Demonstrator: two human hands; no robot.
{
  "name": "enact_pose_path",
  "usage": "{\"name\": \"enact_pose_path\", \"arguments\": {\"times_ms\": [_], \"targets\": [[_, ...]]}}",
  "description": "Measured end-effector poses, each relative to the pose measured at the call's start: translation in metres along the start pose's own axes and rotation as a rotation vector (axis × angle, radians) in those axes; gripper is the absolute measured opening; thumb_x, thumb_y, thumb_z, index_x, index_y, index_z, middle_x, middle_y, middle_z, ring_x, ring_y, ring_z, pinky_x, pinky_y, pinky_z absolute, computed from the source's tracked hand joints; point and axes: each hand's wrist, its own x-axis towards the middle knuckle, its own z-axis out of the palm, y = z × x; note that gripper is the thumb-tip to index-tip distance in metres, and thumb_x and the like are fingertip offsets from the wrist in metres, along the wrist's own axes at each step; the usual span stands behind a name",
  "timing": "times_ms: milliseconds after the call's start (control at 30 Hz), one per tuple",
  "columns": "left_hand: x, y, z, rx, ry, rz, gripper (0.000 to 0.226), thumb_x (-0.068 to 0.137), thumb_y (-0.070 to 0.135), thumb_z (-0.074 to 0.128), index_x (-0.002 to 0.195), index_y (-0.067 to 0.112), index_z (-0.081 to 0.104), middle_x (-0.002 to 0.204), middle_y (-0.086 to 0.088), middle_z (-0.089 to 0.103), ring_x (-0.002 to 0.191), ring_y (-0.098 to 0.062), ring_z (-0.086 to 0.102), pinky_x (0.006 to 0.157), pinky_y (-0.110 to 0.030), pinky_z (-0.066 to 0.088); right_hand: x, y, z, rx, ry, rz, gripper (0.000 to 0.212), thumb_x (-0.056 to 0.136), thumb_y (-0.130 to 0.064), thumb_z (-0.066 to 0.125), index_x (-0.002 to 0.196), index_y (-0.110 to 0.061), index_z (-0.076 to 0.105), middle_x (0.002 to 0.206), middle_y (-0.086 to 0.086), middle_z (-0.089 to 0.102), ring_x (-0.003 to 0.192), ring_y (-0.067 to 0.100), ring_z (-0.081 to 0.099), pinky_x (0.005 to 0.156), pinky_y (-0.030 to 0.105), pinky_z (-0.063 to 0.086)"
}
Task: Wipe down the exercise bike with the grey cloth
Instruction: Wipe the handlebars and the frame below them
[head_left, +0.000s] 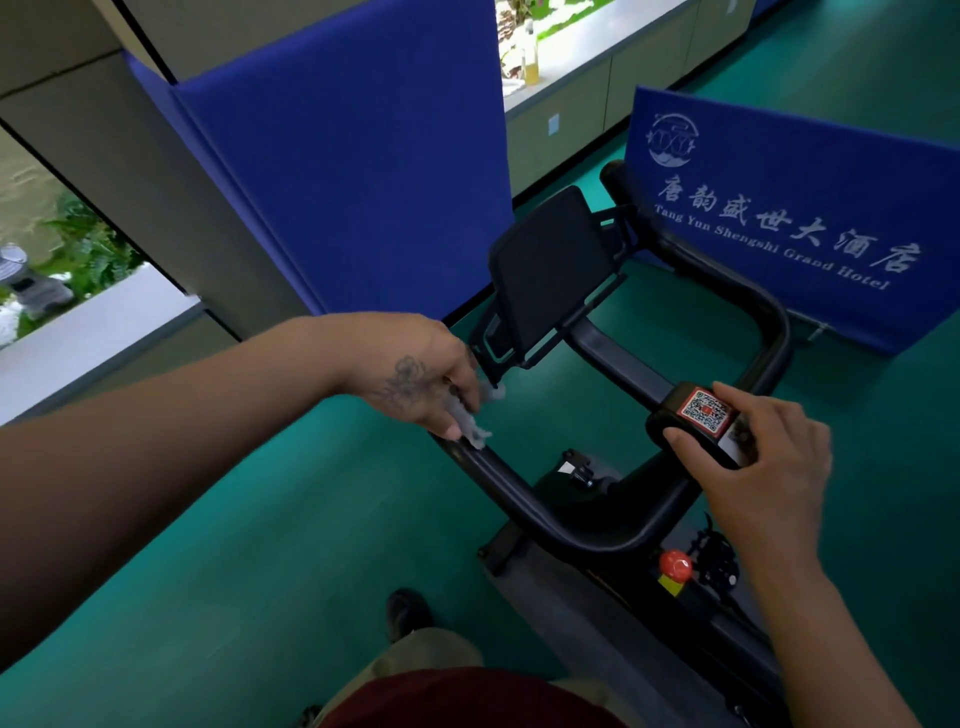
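Grey cloth (475, 415) pinched in the left hand (415, 371) against the handlebar (519, 499).
Right hand (763, 462) grips the centre pad (696, 421); the loosely bunched cloth could slip off.

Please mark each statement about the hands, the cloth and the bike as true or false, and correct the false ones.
1. The left hand holds the grey cloth against the handlebar. True.
2. The right hand holds the cloth. False: it grips the pad with the QR sticker at the middle of the handlebar.
3. The bike's screen is dark. True.
4. The red knob is above the screen. False: it sits low on the frame, under the handlebar.
5. The floor is green. True.
6. The blue banner shows no writing. False: it carries white writing and a logo.
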Motion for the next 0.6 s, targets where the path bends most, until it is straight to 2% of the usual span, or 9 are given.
{"name": "enact_pose_path", "arguments": {"times_ms": [100,200,333,467,533,600], "targets": [[0.010,0.018,0.016,-0.012,-0.025,0.024,0.041,0.095,0.057,0.071,0.132,0.037,0.071,0.123,0.017,0.070,0.109,-0.011,0.067,0.096,-0.041,0.056,0.001,0.000,0.000,0.000,-0.002,0.004,0.066,0.077,-0.051,0.083,0.136,-0.028,0.063,0.118,-0.004,0.057,0.114,0.025,0.045,0.102,0.044,0.037],[0.008,0.018,0.015,-0.002,0.004,0.038,0.037,0.099,0.058,0.066,0.131,0.040,0.070,0.122,0.018,0.071,0.107,-0.008,0.067,0.094,-0.041,0.057,0.001,0.002,0.000,-0.011,-0.007,-0.003,0.068,0.077,-0.052,0.082,0.137,-0.028,0.063,0.118,-0.004,0.056,0.113,0.025,0.045,0.100,0.042,0.035],[0.001,0.011,0.003,0.034,0.002,0.028,0.043,0.097,0.064,0.063,0.137,0.046,0.065,0.125,0.020,0.071,0.110,-0.008,0.068,0.096,-0.040,0.056,0.002,0.004,0.001,-0.008,-0.005,-0.006,0.068,0.077,-0.054,0.082,0.137,-0.028,0.063,0.117,-0.005,0.056,0.113,0.024,0.045,0.101,0.043,0.036],[0.007,0.029,0.007,0.045,-0.031,0.054,0.048,0.096,0.060,0.069,0.138,0.038,0.067,0.127,0.015,0.068,0.112,-0.012,0.065,0.097,-0.035,0.054,0.001,0.003,0.002,0.005,0.005,-0.006,0.068,0.076,-0.053,0.082,0.137,-0.027,0.063,0.118,-0.004,0.056,0.113,0.026,0.045,0.104,0.048,0.036],[0.013,0.041,0.014,0.018,-0.021,0.072,0.052,0.096,0.063,0.069,0.140,0.036,0.066,0.129,0.015,0.066,0.113,-0.010,0.063,0.095,-0.029,0.050,0.000,0.003,0.002,0.009,0.007,-0.006,0.068,0.076,-0.053,0.083,0.136,-0.028,0.064,0.118,-0.004,0.056,0.114,0.026,0.045,0.104,0.046,0.036],[0.021,0.054,0.025,-0.034,0.006,0.086,0.058,0.093,0.070,0.067,0.140,0.036,0.065,0.130,0.014,0.065,0.114,-0.011,0.062,0.095,-0.028,0.048,0.001,0.003,0.002,0.015,0.013,-0.003,0.067,0.076,-0.052,0.084,0.136,-0.029,0.064,0.118,-0.005,0.056,0.115,0.026,0.045,0.103,0.042,0.034]]}}
